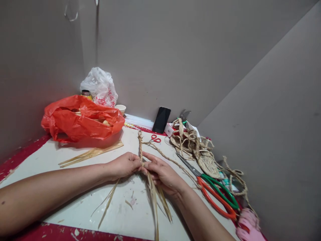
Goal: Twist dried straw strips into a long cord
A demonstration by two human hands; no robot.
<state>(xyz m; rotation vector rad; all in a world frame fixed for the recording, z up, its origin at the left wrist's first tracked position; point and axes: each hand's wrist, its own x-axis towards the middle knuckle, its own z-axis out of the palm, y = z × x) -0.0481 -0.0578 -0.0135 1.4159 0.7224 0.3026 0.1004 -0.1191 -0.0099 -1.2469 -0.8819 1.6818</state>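
Both my hands meet at the lower end of a braided straw cord [140, 144] over the white board [117, 207]. My left hand [127, 164] pinches the braid from the left side. On the other side, my right hand [160, 172] grips it too, with its index finger stretched along the braid. Loose straw strands [152, 197] hang from under my fingers toward me, and some stick out to the lower left. A thinner twisted cord [170, 158] runs from the braid's upper part to the right. The exact grip under my fingertips is partly hidden.
Large scissors [215, 192] lie on the right beside a heap of braided straw [198, 144]. Small red scissors [155, 138] lie behind the braid. A red plastic bag [82, 120], flat straw leaves [92, 154], a phone [162, 119] and a white cup [120, 108] stand or lie farther back.
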